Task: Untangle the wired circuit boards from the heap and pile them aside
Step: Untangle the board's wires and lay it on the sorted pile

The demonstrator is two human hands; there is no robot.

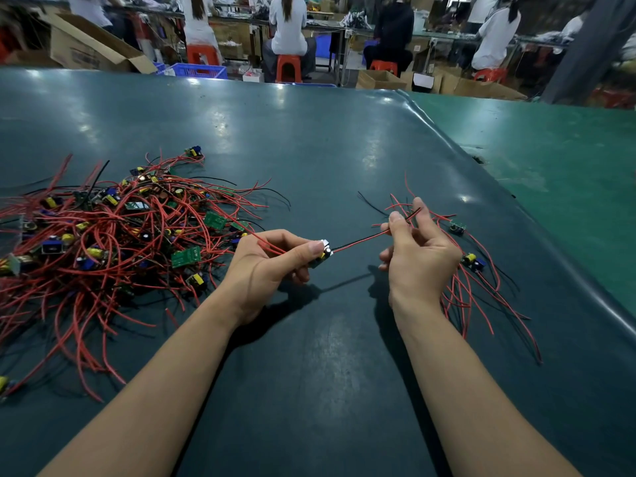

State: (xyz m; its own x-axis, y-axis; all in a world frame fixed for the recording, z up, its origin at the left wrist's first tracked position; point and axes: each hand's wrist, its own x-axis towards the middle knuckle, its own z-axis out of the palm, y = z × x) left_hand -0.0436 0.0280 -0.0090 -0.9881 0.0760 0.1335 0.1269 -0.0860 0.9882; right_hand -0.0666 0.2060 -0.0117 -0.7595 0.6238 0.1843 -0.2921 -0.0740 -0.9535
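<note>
the table (327,149) has a dark green, shiny mat that reflects the ceiling lamps as pale spots; on the far right its edge curls up, and a lighter green surface (568,160) lies beside it. on the left of the mat is the heap (113,232) — many small circuit boards with red and black wires tangled together, spreading out to the left edge of the view.

the left hand (265,266) is above the mat near the middle, fingers curled, thumb and fingers pinching one small board (321,253). from this board a red and black wire pair (364,239) runs tight to the right hand (418,249), which pinches the wire between the thumb and first finger; the other fingers are loosely bent.

behind and under the right hand lies a small pile (471,266) of a few boards with their wires, well apart from the heap.

far behind the table the room is a workshop: people in white shirts (289,25) sit with their backs to the camera on red stools (288,67) at long benches, with cardboard boxes (89,43) and a blue crate (199,70) on the floor.
</note>
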